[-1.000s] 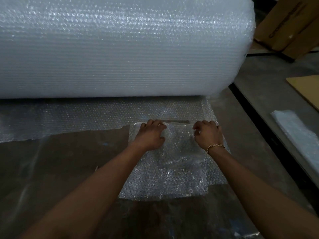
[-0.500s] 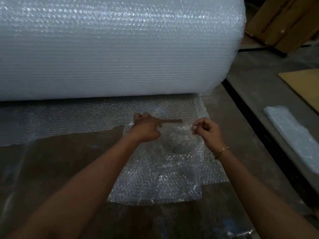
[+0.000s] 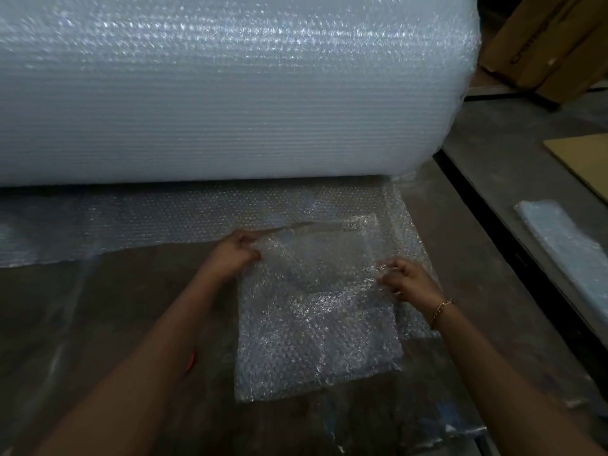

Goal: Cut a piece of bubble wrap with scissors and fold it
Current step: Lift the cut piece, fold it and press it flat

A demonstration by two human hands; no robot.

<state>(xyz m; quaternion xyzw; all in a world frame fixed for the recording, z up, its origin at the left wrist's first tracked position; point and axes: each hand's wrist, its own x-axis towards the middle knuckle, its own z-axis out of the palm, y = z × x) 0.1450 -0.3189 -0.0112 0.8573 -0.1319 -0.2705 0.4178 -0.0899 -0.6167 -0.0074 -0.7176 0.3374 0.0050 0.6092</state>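
Nearest in, both forearms reach out over the brown table (image 3: 98, 317). A red sliver (image 3: 191, 361) peeks out beside the left forearm. It may be a scissors handle, but too little shows to tell.

Just beyond lies the piece of bubble wrap (image 3: 316, 350), cut free and resting on the table, its near edge flat and its far part doubled over. The left hand (image 3: 235, 255) pinches the far-left corner of that upper layer, fingers curled on the film. The right hand (image 3: 406, 279), a gold bracelet (image 3: 442, 307) at the wrist, pinches the right edge lower down. The hands are well apart, so the flap is stretched between them, which looks like the way to keep a limp, springy sheet from crumpling. The cutting seems done, and the fold is the step in hand.

Behind, the loose sheet (image 3: 131, 222) off the roll lies partly under the piece. With clear film on clear film, the edges are hard to tell apart. Farther back the huge roll (image 3: 230, 93) walls off the table. Off to the right sit a pale folded strip (image 3: 559, 248), flat cardboard (image 3: 585, 159) and boxes (image 3: 552, 44), all well away from the work.
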